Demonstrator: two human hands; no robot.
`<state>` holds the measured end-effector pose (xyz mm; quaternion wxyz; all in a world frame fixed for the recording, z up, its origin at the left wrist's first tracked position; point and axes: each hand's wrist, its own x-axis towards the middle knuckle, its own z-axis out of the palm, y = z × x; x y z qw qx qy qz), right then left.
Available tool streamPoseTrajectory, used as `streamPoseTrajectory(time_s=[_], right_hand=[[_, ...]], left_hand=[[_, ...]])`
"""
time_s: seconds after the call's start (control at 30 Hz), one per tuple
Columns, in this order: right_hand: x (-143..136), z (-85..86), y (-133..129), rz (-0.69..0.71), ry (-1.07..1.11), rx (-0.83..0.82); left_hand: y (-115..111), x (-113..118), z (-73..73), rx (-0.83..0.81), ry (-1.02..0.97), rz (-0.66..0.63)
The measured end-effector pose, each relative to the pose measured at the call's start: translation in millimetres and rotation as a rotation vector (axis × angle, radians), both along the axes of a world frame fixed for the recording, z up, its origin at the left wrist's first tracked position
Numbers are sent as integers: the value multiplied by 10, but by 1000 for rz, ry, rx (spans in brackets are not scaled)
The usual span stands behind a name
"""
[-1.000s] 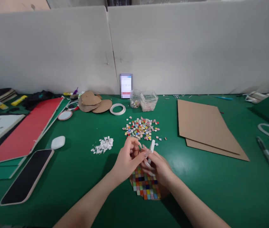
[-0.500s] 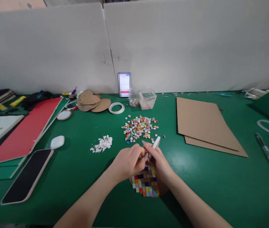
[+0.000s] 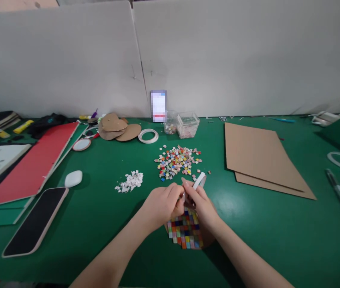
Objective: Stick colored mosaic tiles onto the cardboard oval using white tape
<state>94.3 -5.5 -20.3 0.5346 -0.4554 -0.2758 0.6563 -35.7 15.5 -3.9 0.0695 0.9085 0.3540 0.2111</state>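
My right hand [image 3: 202, 203] is closed around a roll of white tape [image 3: 200, 181], which sticks up past the fingers. My left hand [image 3: 165, 205] pinches right against the right fingertips; what lies between its fingers is hidden. Beneath both hands is a round piece of cardboard [image 3: 209, 237] partly covered with rows of coloured mosaic tiles [image 3: 184, 232]. Just beyond the hands lies a loose heap of small coloured tiles [image 3: 177, 162]. To the left of it is a small pile of white paper scraps [image 3: 130, 182].
Cardboard sheets [image 3: 260, 156] lie at right, near a pen [image 3: 338, 190]. At the back are clear containers [image 3: 188, 126], a lit phone [image 3: 158, 106], a tape roll [image 3: 148, 136] and cardboard discs [image 3: 129, 132]. A dark phone [image 3: 36, 222], white case [image 3: 73, 178] and red board [image 3: 33, 166] lie left.
The tape roll has turned slightly in my right hand, so its ring opening shows more. Both hands stay close together over the tiled cardboard.
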Motion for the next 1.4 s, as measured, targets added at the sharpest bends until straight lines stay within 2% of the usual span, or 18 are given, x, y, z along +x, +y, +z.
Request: streamPoseTrajectory(time_s=[0.23,0.6,1.03,1.4], right_hand=[[7,-40,4,36,-13,27],[24,-72,0,32,-56,56],[39,-86,11,50,-58,73],[52,-102,13,70,-151,117]], left_hand=[[-13,-3,33,-152,-50,16],[-25,-33,113,-483,-124,21],[-15,-31,111,-456,-131,11],[-9,-39,74,-405,-89,12]])
